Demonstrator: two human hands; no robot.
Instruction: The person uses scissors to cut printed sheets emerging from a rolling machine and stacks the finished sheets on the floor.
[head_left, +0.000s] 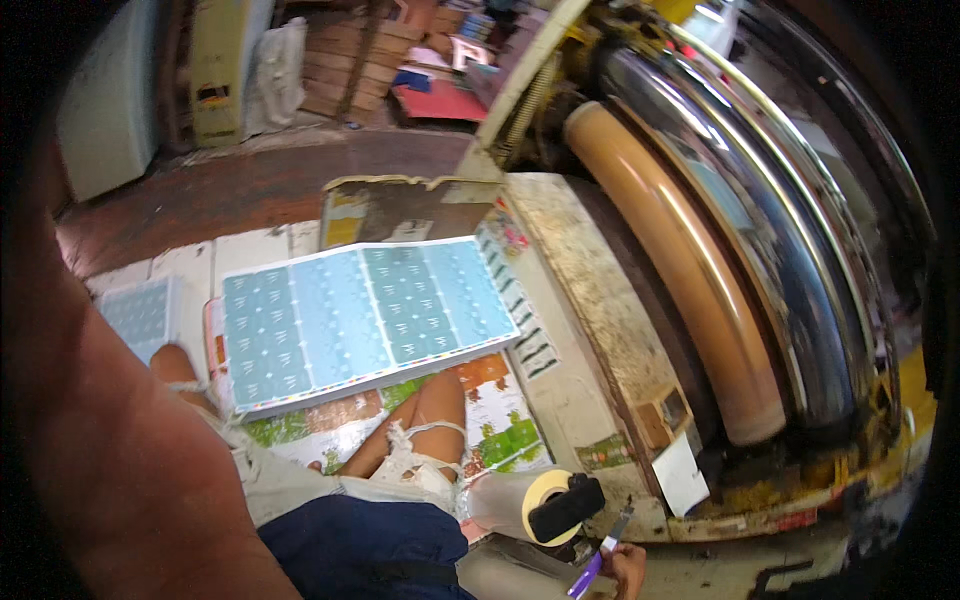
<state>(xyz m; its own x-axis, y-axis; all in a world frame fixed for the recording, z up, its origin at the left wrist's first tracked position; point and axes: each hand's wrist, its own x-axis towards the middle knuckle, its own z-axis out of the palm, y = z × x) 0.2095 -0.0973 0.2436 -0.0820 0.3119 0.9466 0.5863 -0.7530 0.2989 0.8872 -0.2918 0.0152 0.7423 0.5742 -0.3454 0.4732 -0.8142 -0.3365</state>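
Right hand: your right hand (627,568) grips a purple-handled blade (600,558), just below the film roll (520,500) (cream core).
Left hand: out of view, so I cannot tell its state.
Printed sheets: blue stack (365,315), up-left of roll.

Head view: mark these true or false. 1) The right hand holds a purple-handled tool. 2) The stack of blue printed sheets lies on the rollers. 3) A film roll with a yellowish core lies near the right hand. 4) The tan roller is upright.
1) True: the right hand grips a purple-handled tool.
2) False: the stack of blue printed sheets rests over the person's lap, left of the machine.
3) True: the film roll lies just left of that hand.
4) False: the tan roller lies along the machine beside a dark shiny roller.
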